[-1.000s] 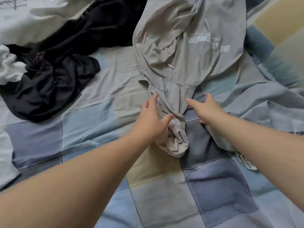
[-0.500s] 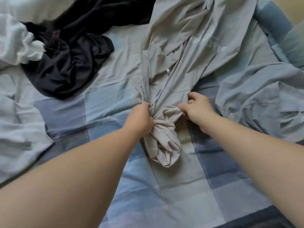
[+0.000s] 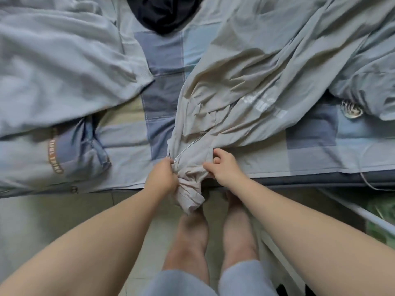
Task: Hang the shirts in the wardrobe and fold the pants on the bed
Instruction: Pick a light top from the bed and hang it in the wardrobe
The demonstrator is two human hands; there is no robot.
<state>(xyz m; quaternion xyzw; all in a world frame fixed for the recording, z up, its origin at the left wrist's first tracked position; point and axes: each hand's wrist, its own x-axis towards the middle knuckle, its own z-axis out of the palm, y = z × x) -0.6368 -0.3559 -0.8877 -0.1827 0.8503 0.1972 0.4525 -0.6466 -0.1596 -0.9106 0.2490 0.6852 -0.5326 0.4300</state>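
The bunched waist end of the long grey-beige cotton pants (image 3: pixel 245 86) has been drawn from the middle of the bed to its near edge since a moment ago, and both hands have come back with it. The black garment (image 3: pixel 164 13) now lies well away at the far side.

The person stands at the bedside, both bare forearms reaching forward and down. The left hand (image 3: pixel 163 177) is knuckles-up, its grip clamped tight on a gathered wad of the waistband, fingers curled under the cloth. The right hand (image 3: pixel 226 167) sits just beside it, its grip also closed on the pants: thumb and curled fingers pinch the fabric at the other side of the waist. Between the two hands the cloth is crumpled into folds, and a short bundle of it hangs over the edge of the bed (image 3: pixel 310 129) above the person's bare legs (image 3: pixel 190 236).

A thin white drawstring (image 3: pixel 186 149) runs up from the left hand across the fabric. The rest of the pants lies spread away over the blue-and-grey checked sheet, slanting to the far right, with white lettering (image 3: pixel 263 103) on one leg. A rumpled pale blue-grey garment (image 3: pixel 53 60) lies on the left of the bed, apart from the pants. Pale floor tiles (image 3: pixel 53 214) show below the bed edge.
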